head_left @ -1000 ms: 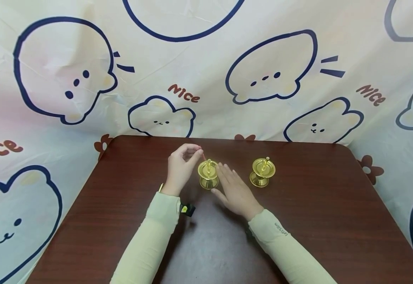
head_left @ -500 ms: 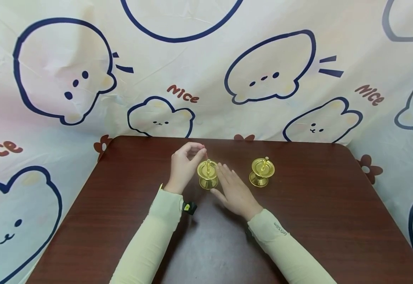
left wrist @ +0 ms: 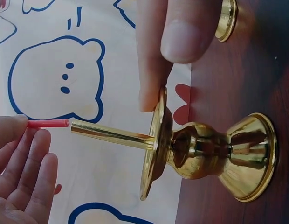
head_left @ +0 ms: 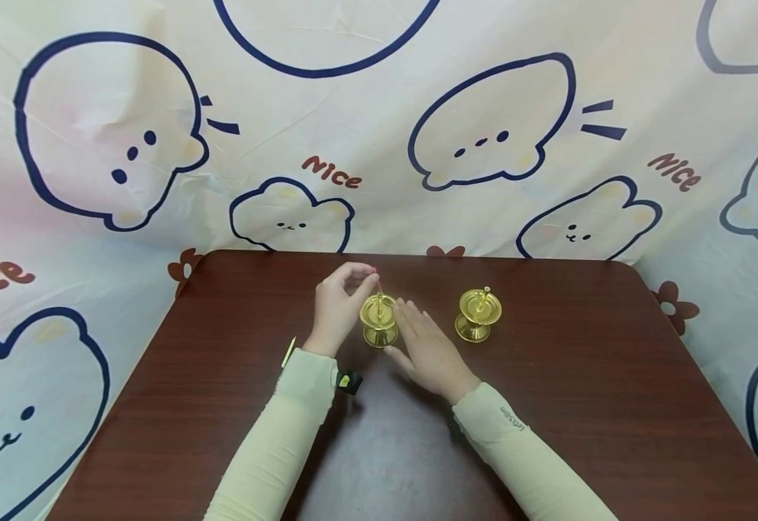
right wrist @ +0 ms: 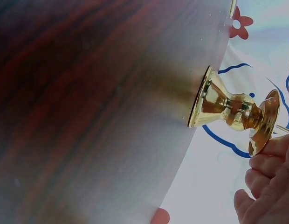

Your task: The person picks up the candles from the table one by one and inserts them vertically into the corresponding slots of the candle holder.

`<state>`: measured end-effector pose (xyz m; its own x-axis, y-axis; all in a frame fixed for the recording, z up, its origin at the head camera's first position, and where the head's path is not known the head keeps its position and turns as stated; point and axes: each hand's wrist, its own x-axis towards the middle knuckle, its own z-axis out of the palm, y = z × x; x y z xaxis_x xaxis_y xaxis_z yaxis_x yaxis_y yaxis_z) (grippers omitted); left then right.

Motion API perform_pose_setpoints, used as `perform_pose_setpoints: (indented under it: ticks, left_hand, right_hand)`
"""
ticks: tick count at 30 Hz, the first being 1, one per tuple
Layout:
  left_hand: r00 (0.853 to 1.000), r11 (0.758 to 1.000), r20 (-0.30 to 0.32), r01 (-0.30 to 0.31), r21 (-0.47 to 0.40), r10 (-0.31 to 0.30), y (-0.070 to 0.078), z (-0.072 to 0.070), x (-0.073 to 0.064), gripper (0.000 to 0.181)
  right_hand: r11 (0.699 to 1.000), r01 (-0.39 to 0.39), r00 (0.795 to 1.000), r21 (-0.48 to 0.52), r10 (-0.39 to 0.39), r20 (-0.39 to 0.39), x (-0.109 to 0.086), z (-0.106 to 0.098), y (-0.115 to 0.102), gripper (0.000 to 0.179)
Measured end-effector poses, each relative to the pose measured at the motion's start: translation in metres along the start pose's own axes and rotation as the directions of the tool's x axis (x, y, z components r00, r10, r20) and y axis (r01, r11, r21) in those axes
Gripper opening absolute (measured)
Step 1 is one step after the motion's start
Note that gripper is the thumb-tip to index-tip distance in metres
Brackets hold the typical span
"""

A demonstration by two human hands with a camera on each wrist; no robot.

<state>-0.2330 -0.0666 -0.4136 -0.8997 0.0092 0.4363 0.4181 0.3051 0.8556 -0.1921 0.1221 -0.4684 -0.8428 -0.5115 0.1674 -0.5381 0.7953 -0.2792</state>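
My left hand [head_left: 340,307] pinches a thin red stick [left wrist: 47,123] between thumb and fingers. The stick's lower end is right at the tip of the upright post [left wrist: 109,135] of a brass stand [head_left: 379,334]. This stand has a round dish at mid-height and a flared base on the table. My right hand [head_left: 431,354] lies along the stand's right side, fingers extended, with fingertips at the dish's rim [left wrist: 153,158]. In the right wrist view those fingers [right wrist: 270,163] touch the rim from below right, and most of the post is cut off by the frame.
A second brass stand [head_left: 473,331] of the same shape stands upright to the right on the dark wooden table [head_left: 581,405]. Behind the table's far edge hangs a pale cloth [head_left: 385,145] printed with cartoon outlines. A black wrist strap device [head_left: 349,382] sits at my left cuff.
My left hand has moved slightly right, bringing the red stick from the left of the post to above it. My right hand has kept its place beside the stand.
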Motion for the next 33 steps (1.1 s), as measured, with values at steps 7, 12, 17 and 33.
perform_pose_setpoints:
  ticks: [7, 12, 17, 33]
  left_hand:
    - [1.0, 1.0, 0.001, 0.008, 0.024, -0.008, -0.0017, -0.0014, 0.0, 0.015]
    - [1.0, 1.0, 0.004, 0.015, 0.024, -0.015, -0.0019, -0.0017, 0.0, 0.015]
    - [1.0, 0.996, 0.009, -0.027, 0.087, 0.027, -0.0025, -0.0009, 0.0, 0.014]
    - [0.987, 0.949, 0.014, -0.156, 0.274, 0.158, -0.0027, 0.0005, -0.0023, 0.014]
  right_hand:
    - [1.0, 0.007, 1.0, -0.014, -0.007, -0.004, 0.0004, 0.0005, -0.0001, 0.072]
    - [1.0, 0.006, 1.0, -0.011, -0.006, -0.007, 0.0007, 0.0003, -0.0005, 0.072]
    - [1.0, -0.003, 1.0, -0.01, 0.003, 0.004, 0.0008, -0.0001, -0.001, 0.072]
    - [1.0, -0.005, 1.0, -0.022, 0.005, 0.001, 0.0019, 0.0022, 0.0004, 0.073]
